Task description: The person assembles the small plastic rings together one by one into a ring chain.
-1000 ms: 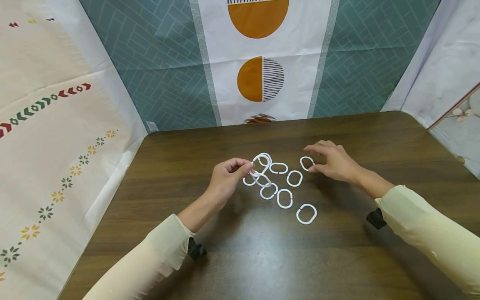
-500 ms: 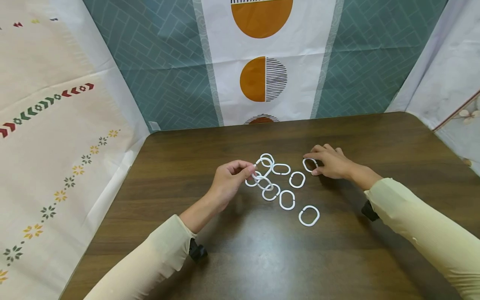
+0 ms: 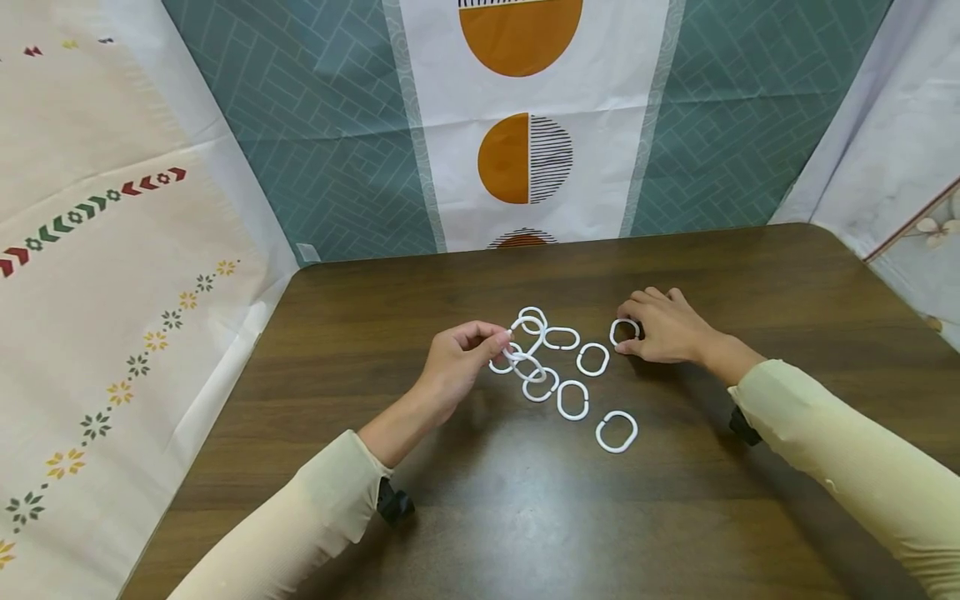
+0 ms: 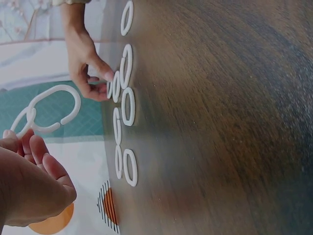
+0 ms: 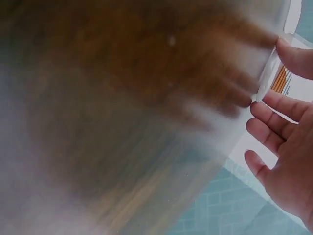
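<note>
My left hand (image 3: pixel 459 358) pinches a white plastic oval ring (image 4: pixel 17 117) between thumb and fingertips, raised over the table. Through it hangs a second linked ring (image 4: pixel 78 105) with a small split in its side, as the left wrist view shows. To the right, my right hand (image 3: pixel 663 329) reaches down to a single split ring (image 3: pixel 612 333) at the table surface. Thumb and fingers grip that ring from opposite ends in the right wrist view. Several more split rings lie between the hands, among them an upright oval one (image 3: pixel 560 400).
The dark wooden table (image 3: pixel 480 517) carries everything. One loose ring (image 3: pixel 599 435) lies nearest to me, apart from the group. A teal and white patterned cloth (image 3: pixel 337 167) hangs behind the table, and a cream embroidered cloth (image 3: pixel 135 300) at the left.
My right hand has come down from above the far-right ring, taken it between thumb and fingers, and shifted it slightly right. The left hand holds its linked rings almost still.
</note>
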Demonstrator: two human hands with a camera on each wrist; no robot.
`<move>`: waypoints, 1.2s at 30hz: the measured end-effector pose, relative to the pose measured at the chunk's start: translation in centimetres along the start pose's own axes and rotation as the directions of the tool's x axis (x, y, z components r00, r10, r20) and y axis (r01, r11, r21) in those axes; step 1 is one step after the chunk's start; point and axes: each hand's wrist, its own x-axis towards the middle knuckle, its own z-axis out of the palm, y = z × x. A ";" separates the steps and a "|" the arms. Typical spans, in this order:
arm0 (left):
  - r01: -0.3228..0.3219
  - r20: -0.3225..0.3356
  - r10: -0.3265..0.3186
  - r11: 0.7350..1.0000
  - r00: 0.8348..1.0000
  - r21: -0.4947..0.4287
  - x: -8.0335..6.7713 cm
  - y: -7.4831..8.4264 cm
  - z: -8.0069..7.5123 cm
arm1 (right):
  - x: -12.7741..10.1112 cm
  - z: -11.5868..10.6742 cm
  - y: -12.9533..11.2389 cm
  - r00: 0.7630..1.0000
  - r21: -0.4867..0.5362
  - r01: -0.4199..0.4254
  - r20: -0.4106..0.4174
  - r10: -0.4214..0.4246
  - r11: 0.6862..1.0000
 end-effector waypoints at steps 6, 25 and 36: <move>0.007 0.006 -0.007 1.000 1.000 0.006 0.0 0.0 0.1 | 0.2 0.0 -0.2 0.998 -0.053 0.030 -0.057 -0.033 0.998; 0.028 0.033 -0.027 1.000 0.999 -0.012 0.1 -0.1 0.4 | 0.9 -4.1 -5.2 0.958 0.412 0.112 -0.286 0.012 0.904; 0.032 0.059 -0.030 0.999 0.998 -0.024 0.2 -0.2 0.8 | 1.5 -5.4 -9.3 0.950 0.588 0.223 -0.310 -0.039 0.778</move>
